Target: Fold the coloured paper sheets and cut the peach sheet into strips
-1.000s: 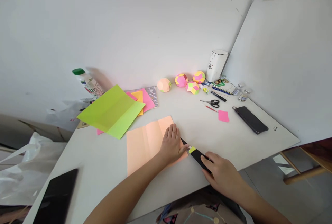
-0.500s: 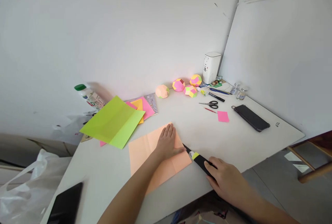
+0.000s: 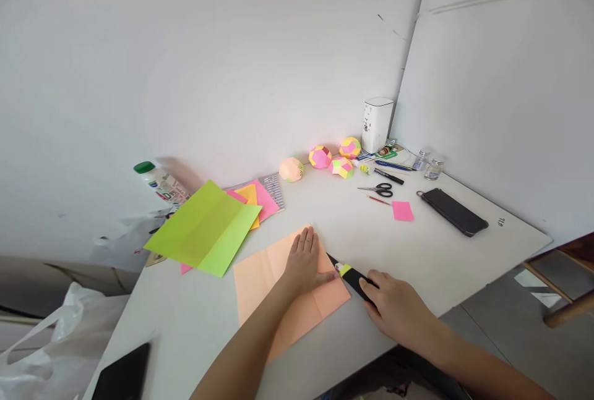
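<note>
A creased peach sheet of paper (image 3: 255, 273) lies on the white table. Spread flat on it, my left hand (image 3: 304, 266) presses near its right-hand edge, fingers pointing away from me and thumb out toward that edge. My right hand (image 3: 394, 308) is closed around the black and yellow handle of a utility knife (image 3: 351, 277). Its dark blade sits along the right edge of the paper, close by my left thumb. I cannot tell whether the blade is in the paper.
A lime green sheet (image 3: 206, 227) rests over pink and orange papers at the left. Paper balls (image 3: 320, 156) line the wall. Scissors (image 3: 383, 190), a pink square (image 3: 403, 211) and a black case (image 3: 455, 211) lie to the right; a dark phone (image 3: 123, 372) is near left.
The knife in my right hand has slid a little away from me along the paper's right edge. My left hand stays pressed on the sheet. The whole view has shifted slightly.
</note>
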Available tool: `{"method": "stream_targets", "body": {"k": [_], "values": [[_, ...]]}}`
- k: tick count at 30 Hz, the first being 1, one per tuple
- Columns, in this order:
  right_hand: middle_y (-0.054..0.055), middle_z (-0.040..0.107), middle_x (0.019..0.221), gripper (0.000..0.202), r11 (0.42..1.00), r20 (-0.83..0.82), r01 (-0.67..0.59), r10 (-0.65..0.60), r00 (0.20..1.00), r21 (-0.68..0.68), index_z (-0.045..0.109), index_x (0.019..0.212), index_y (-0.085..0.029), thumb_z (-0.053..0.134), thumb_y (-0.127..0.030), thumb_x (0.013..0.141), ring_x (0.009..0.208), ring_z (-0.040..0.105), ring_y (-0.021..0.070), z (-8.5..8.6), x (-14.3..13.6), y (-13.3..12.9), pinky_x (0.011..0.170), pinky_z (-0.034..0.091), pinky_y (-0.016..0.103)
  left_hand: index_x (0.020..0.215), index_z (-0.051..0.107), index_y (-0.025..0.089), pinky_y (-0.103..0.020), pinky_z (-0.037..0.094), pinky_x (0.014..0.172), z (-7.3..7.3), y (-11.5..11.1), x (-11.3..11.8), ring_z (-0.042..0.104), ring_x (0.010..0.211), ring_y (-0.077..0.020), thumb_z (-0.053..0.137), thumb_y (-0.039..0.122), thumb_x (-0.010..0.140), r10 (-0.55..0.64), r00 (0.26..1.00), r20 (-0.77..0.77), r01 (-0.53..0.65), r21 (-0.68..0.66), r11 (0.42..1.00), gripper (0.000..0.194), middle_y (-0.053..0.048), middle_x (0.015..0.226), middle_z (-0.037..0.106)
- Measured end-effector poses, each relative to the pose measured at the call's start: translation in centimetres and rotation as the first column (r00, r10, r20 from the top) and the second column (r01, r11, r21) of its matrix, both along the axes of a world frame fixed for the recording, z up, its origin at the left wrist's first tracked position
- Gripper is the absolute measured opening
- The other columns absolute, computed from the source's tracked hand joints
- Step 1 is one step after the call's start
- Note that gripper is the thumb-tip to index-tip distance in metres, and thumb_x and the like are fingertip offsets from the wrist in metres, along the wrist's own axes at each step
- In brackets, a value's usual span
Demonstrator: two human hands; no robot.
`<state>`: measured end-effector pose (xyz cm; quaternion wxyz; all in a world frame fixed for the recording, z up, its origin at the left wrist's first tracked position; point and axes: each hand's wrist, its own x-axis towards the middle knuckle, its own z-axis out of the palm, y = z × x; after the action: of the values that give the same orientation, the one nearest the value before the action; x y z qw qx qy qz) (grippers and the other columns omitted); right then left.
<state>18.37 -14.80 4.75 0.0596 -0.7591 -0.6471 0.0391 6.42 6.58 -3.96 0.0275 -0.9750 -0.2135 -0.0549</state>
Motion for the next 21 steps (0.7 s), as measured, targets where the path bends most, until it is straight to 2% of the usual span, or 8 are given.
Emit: {"method": "stream_targets", "body": {"k": [8, 14, 21], "values": [[0.008, 0.062, 0.09, 0.024, 0.999, 0.008, -0.005, 0.006, 1.0, -0.037, 0.063, 0.102, -0.016, 0.048, -0.013, 0.083, 0.077, 0.06, 0.0178, 0.2, 0.8, 2.5, 0.058, 0.04, 0.024, 0.144, 0.024, 0.002, -0.048, 0.016, 0.113, 0.0, 0.2, 0.0, 0.014, 0.142, -0.0344, 0.034, 0.08, 0.075, -0.013, 1.0, -0.001, 0.013, -0.004, 1.0, 0.105, -0.024, 0.151, 0.021], [0.008, 0.062, 0.09, 0.025, 0.997, 0.004, -0.011, 0.011, 1.0, -0.075, 0.063, 0.105, -0.016, 0.047, -0.015, 0.085, 0.076, 0.061, 0.0178, 0.8, 1.1, 4.5, 0.058, 0.04, 0.025, 0.143, 0.026, -0.001, -0.046, 0.016, 0.114, 0.4, 0.1, 0.0, 0.013, 0.142, -0.034, 0.033, 0.08, 0.075, -0.015, 1.0, -0.01, 0.014, -0.029, 0.999, 0.107, -0.025, 0.151, 0.018], [0.007, 0.062, 0.088, 0.02, 0.996, 0.014, -0.006, 0.007, 1.0, -0.089, 0.064, 0.095, -0.015, 0.047, -0.016, 0.086, 0.074, 0.06, 0.0167, 1.0, 1.4, 6.3, 0.056, 0.037, 0.025, 0.143, 0.023, -0.004, -0.046, 0.013, 0.115, 0.9, -0.1, 0.0, 0.012, 0.142, -0.0344, 0.03, 0.082, 0.075, -0.002, 1.0, -0.03, 0.0, -0.08, 0.997, 0.11, -0.025, 0.152, 0.015]]}}
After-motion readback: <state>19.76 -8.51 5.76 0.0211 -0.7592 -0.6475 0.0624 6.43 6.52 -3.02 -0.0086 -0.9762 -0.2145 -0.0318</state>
